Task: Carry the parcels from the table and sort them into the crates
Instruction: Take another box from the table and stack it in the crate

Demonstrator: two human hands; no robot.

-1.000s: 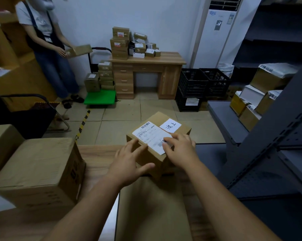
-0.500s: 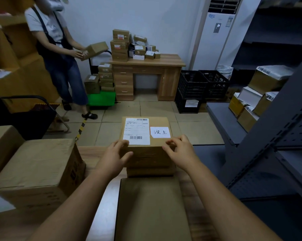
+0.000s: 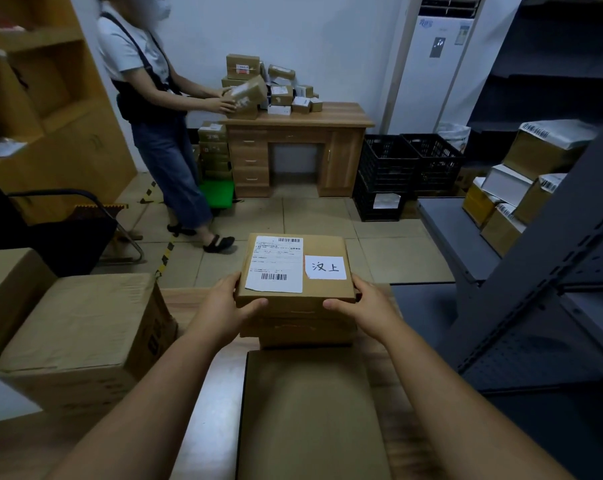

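The parcel (image 3: 295, 271) is the small brown box in the middle, and everything here is told from it. The left hand (image 3: 224, 306) grips its left side and the right hand (image 3: 360, 304) grips its right side, thumbs on the near face, so the box is squeezed between them. Two hands keep it flat, probably so it will not tip while it is carried. Its top faces up, which lets the person read the white shipping label (image 3: 276, 265) and the small white tag (image 3: 325, 267) that likely says where it goes. Just under the parcel sits another brown box (image 3: 303, 332) on the wooden table (image 3: 393, 393). To the left of the parcel is a big carton (image 3: 78, 327). Far behind it and to the right stand the black crates (image 3: 411, 168), well apart from it, so a walk is needed next.
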